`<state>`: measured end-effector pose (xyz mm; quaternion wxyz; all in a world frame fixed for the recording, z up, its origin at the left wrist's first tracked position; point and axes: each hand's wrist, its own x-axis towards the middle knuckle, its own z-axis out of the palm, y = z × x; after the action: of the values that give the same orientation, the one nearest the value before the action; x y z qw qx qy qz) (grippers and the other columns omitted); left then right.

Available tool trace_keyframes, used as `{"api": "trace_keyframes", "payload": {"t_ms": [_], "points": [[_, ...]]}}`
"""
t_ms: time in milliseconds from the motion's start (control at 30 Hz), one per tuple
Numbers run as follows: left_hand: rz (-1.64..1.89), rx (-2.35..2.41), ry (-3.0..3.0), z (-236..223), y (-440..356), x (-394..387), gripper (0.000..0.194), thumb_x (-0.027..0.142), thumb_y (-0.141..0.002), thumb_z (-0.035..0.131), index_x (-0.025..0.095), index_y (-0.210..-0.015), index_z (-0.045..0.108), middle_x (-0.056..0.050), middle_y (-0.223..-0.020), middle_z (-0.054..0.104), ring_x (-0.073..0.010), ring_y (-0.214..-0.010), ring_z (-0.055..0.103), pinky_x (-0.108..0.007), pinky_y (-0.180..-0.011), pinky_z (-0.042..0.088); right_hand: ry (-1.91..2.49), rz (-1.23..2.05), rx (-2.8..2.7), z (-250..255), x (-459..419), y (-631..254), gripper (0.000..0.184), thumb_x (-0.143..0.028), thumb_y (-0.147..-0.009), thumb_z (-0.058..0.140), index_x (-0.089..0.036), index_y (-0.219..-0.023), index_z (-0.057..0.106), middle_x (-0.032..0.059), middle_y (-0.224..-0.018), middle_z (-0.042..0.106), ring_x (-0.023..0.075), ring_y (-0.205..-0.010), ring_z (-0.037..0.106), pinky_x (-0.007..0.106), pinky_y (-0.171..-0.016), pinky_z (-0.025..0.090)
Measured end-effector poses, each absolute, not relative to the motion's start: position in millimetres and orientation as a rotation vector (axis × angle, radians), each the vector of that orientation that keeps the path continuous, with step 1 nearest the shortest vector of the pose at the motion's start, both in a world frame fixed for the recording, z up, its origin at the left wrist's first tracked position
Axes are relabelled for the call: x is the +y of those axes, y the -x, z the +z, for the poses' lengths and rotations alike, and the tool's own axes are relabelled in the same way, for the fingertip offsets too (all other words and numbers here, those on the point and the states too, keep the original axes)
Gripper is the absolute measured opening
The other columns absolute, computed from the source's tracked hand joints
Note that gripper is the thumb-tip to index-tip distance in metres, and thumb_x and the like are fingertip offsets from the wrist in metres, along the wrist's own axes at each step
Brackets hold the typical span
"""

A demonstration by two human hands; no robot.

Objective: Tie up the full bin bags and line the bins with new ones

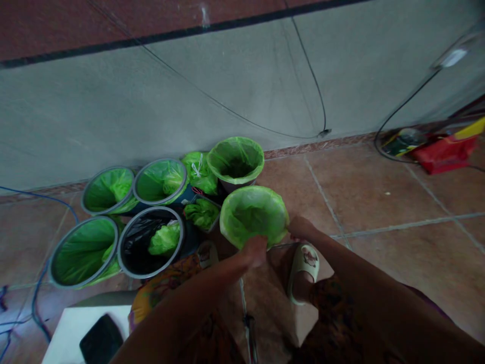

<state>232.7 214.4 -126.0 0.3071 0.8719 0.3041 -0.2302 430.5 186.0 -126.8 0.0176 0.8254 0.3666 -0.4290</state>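
Observation:
A trash bin lined with a green plastic bag (231, 202) is right in front of me, the bag folded out over its rim. My left hand (255, 251) is closed on the near edge of this liner, its fingers partly hidden and slightly blurred. On the right edge, my right hand (301, 227) pinches the same liner. Just behind stands another bin with a green liner (235, 178). Left of the held bin lies a bunched green bag (202, 213) in a small container, and a tied green bag (200, 172) sits behind that.
Several grey-rimmed bins stand to the left, one a black-lined bin (131, 250) holding a crumpled green bag. A phone (101, 339) lies on a white surface (68, 333). Cables run along the wall (227, 76). A red dustpan-like object (441, 153) rests at far right.

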Motion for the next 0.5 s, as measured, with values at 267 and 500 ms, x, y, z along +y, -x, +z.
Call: {"api": "trace_keyframes", "payload": {"t_ms": [267, 500], "points": [[-0.580, 0.872, -2.343, -135.1, -224.1, 220.7, 0.033, 0.014, -0.090, 0.050, 0.011, -0.122, 0.060, -0.019, -0.112, 0.068, -0.0292, -0.102, 0.065, -0.044, -0.089, 0.051, -2.726, -1.674, 0.776, -121.7, 199.8, -426.4, 0.026, -0.025, -0.088, 0.050, -0.013, -0.073, 0.068, 0.0077, -0.073, 0.073, 0.0107, -0.049, 0.060, 0.022, -0.050, 0.050], [-0.712, 0.884, -2.359, -119.9, -223.9, 227.5, 0.036, 0.008, -0.093, 0.035, 0.006, -0.117, 0.063, -0.022, -0.113, 0.067, -0.0308, -0.102, 0.066, -0.042, -0.084, 0.054, -2.538, -1.515, 1.168, -130.9, 197.7, -431.4, 0.034, -0.015, -0.084, 0.051, -0.017, -0.110, 0.073, 0.0046, -0.077, 0.075, 0.0137, -0.065, 0.067, 0.021, -0.060, 0.052]]}}
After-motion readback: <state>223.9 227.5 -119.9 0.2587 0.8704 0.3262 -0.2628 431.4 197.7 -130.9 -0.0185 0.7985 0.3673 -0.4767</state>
